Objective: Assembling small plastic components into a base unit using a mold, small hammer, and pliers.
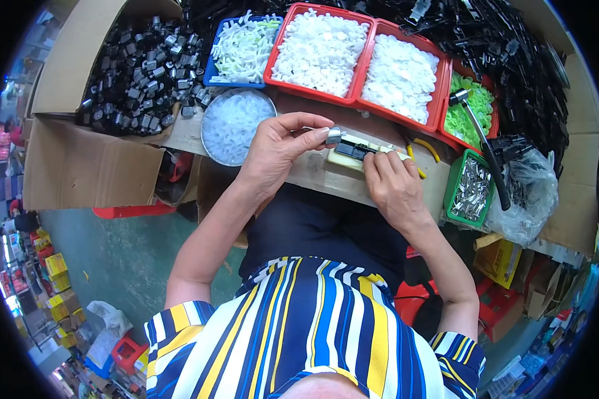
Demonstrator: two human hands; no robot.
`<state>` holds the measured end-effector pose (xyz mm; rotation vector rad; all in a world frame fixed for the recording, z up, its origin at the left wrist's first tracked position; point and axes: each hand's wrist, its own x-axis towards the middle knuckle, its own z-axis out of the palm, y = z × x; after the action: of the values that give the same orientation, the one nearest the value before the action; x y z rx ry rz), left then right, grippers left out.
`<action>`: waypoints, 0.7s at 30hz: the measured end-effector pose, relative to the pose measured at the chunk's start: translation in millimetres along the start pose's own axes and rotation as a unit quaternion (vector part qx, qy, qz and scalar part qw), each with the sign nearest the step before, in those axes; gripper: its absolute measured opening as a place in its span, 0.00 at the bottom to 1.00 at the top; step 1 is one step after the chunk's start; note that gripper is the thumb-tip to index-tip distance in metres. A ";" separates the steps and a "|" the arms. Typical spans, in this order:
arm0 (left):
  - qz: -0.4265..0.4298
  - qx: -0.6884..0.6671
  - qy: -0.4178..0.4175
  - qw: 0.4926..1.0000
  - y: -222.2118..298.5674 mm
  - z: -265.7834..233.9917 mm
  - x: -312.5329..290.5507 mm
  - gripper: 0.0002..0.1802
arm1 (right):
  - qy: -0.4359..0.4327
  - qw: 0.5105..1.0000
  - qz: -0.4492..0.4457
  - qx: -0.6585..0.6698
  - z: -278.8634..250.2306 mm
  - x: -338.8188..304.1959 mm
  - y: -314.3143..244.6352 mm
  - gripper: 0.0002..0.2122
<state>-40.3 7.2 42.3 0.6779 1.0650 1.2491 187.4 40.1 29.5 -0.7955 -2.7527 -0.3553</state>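
Note:
My left hand (pixel 279 151) pinches a small silver motor (pixel 333 136) between thumb and fingertips. The motor is at the left end of a long black plastic housing (pixel 354 151); whether the two touch, I cannot tell. This housing lies in a cream block-shaped fixture (pixel 339 159) on the bench. My right hand (pixel 398 185) has its fingers curled together over the housing's right part, and they hide that end. Beside the right fingertips lies a yellow-handled tool (pixel 426 149), partly hidden by the hand.
Small motors (pixel 146 76) fill a carton at the left. Behind the bench (pixel 306 174) stand a round tray of translucent parts (pixel 238 126), a blue bin (pixel 245 50), red bins (pixel 368 63) and black parts (pixel 512 60). At right are a green bin (pixel 469 186) and a black-handled hammer (pixel 487 143).

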 end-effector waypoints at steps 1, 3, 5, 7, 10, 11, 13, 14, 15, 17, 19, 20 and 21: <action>0.007 0.016 0.000 1.000 -0.3 1.4 -0.1 0.12 | 0.000 1.000 0.002 0.002 0.6 -0.4 0.3 0.06; 0.027 0.040 -0.011 0.999 -3.4 3.9 0.9 0.11 | -0.001 1.000 0.008 0.029 0.3 -2.1 3.6 0.06; 0.045 0.060 -0.021 0.997 -5.8 3.5 2.4 0.10 | -0.004 0.998 0.012 0.055 -1.0 0.0 7.9 0.07; 0.118 0.117 -0.057 0.984 -9.8 6.6 4.2 0.12 | 0.020 0.979 0.060 0.194 -1.7 0.0 16.0 0.07; 0.197 0.250 -0.069 0.945 -10.3 13.5 4.7 0.16 | 0.042 0.931 0.127 0.340 -8.2 11.4 18.6 0.11; 0.191 0.281 -0.084 0.937 -10.6 13.4 4.1 0.17 | 0.063 0.900 0.149 0.405 -10.4 16.8 16.7 0.12; 0.200 0.283 -0.088 0.934 -13.5 15.5 5.1 0.16 | 0.063 0.890 0.152 0.425 -7.7 22.6 15.0 0.13; 0.210 0.286 -0.092 0.931 -15.1 16.4 6.4 0.16 | 0.060 0.893 0.144 0.423 -1.8 23.9 15.0 0.13; 0.210 0.284 -0.092 0.931 -17.3 15.4 8.5 0.16 | 0.057 0.895 0.135 0.421 2.6 24.7 14.9 0.12; 0.257 0.348 -0.081 0.898 -21.5 10.5 11.6 0.16 | 0.051 0.896 0.132 0.421 7.5 26.7 15.1 0.12; 0.279 0.364 -0.067 0.886 -24.1 10.9 11.6 0.15 | 0.044 0.897 0.130 0.419 11.3 27.5 15.4 0.12; 0.302 0.381 -0.055 0.872 -25.2 10.4 11.5 0.13 | 0.041 0.905 0.127 0.405 12.9 27.6 15.4 0.12; 0.301 0.379 -0.053 0.873 -25.8 8.5 12.3 0.13 | 0.039 0.911 0.125 0.390 14.0 28.2 15.1 0.12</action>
<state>-22.2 14.3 19.7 1.7715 1.3023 1.2604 170.2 70.5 27.4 -0.8423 -2.3404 0.7062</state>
